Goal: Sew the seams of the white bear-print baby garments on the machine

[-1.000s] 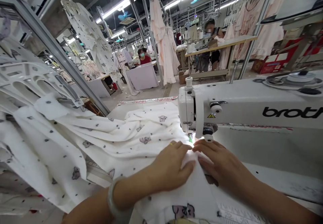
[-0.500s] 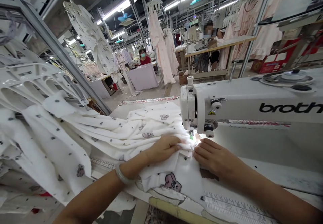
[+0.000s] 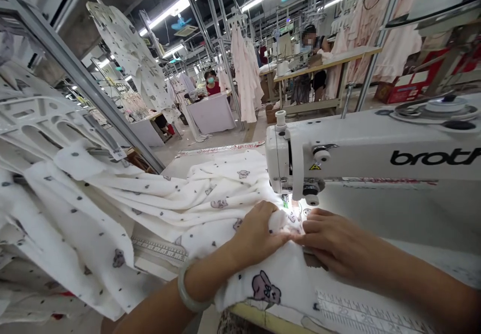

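White fabric (image 3: 221, 183) printed with bears, bunnies and dots lies bunched across the sewing table and runs under the needle area of a white sewing machine (image 3: 296, 163). My left hand (image 3: 259, 233), with a pale bangle at the wrist, grips a fold of it just left of the lit needle. Close to the presser foot, my right hand (image 3: 326, 233) pinches the fabric's edge from the right. The fingertips of both hands nearly meet. A large printed bunny (image 3: 266, 288) shows on the part hanging over the front table edge. The needle tip is lost in the glare.
White clamp hangers (image 3: 37, 113) hold more printed fabric at the left, beside a slanted metal post (image 3: 82, 73). A measuring tape (image 3: 356, 311) runs along the table's front edge. Farther back, two people sit at other machines among hanging pink garments (image 3: 244, 68).
My left hand has moved right and slightly down, bringing its thumb close to the right fingers. My right hand has shifted a little right. The bunny print has slid right and down.
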### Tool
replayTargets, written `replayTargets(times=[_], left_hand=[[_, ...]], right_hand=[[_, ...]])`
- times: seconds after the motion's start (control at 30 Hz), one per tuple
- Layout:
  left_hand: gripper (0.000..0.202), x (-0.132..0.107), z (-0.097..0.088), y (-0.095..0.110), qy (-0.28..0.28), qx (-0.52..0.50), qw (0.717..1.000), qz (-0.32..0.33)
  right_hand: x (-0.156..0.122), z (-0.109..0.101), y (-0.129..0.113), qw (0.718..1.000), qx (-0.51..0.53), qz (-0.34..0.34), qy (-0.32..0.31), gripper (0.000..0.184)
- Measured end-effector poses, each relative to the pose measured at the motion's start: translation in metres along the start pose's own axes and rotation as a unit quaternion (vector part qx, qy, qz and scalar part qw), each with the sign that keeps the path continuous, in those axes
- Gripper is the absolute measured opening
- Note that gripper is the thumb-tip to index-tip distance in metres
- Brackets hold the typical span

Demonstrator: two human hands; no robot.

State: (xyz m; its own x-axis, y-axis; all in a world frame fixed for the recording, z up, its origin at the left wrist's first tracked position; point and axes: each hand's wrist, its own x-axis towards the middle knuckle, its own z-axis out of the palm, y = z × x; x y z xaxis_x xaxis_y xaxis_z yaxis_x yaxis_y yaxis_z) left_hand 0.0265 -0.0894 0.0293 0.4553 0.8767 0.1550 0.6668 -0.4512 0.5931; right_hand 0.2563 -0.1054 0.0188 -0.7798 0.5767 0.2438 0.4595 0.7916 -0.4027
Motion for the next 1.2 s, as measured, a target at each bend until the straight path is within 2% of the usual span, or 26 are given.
replayTargets(times=[0.17, 0.27, 0.33, 0.47, 0.63, 0.7, 0.83, 0.93, 1.03, 1.1, 1.2], left_hand=[[0.011, -0.005, 0.011, -0.006, 0.008, 0.114, 0.983, 0.141], [0.015, -0.007, 0.015, -0.008, 0.02, 0.204, 0.949, 0.238], [0.02, -0.008, 0.015, -0.009, 0.042, 0.233, 0.932, 0.275], [0.023, -0.007, 0.012, -0.007, 0.079, 0.175, 0.943, 0.271], [0.031, -0.003, 0.012, -0.008, 0.064, 0.093, 0.968, 0.224], [0.029, -0.002, 0.013, -0.008, 0.026, 0.097, 0.971, 0.219], [0.029, -0.004, 0.012, -0.006, -0.044, 0.147, 0.958, 0.241], [0.03, -0.007, 0.009, -0.005, -0.038, 0.164, 0.952, 0.257], [0.031, -0.01, 0.01, -0.008, -0.011, 0.178, 0.948, 0.264], [0.033, -0.011, 0.01, -0.01, -0.018, 0.181, 0.948, 0.262], [0.034, -0.008, 0.009, -0.013, -0.043, 0.18, 0.949, 0.255]], right_hand=[[-0.002, 0.002, 0.0, 1.0, -0.004, 0.006, 0.0, 0.028], [-0.002, 0.002, 0.001, 1.0, -0.009, 0.005, -0.004, 0.029], [-0.001, 0.003, 0.001, 1.0, -0.012, 0.006, -0.007, 0.031], [-0.002, 0.003, 0.002, 1.0, -0.017, 0.003, 0.003, 0.028], [-0.003, 0.004, 0.002, 0.999, -0.025, -0.004, 0.019, 0.026], [-0.002, 0.004, 0.001, 0.999, -0.024, -0.007, 0.02, 0.026], [-0.001, 0.001, 0.0, 1.0, -0.028, -0.006, 0.009, 0.029], [-0.003, -0.001, 0.003, 0.999, -0.035, -0.006, 0.007, 0.031], [-0.004, 0.0, 0.009, 0.996, -0.058, -0.002, 0.069, 0.029], [-0.004, 0.002, 0.012, 0.991, -0.082, -0.001, 0.105, 0.025], [-0.001, 0.007, 0.015, 0.988, -0.113, 0.0, 0.108, 0.023]])
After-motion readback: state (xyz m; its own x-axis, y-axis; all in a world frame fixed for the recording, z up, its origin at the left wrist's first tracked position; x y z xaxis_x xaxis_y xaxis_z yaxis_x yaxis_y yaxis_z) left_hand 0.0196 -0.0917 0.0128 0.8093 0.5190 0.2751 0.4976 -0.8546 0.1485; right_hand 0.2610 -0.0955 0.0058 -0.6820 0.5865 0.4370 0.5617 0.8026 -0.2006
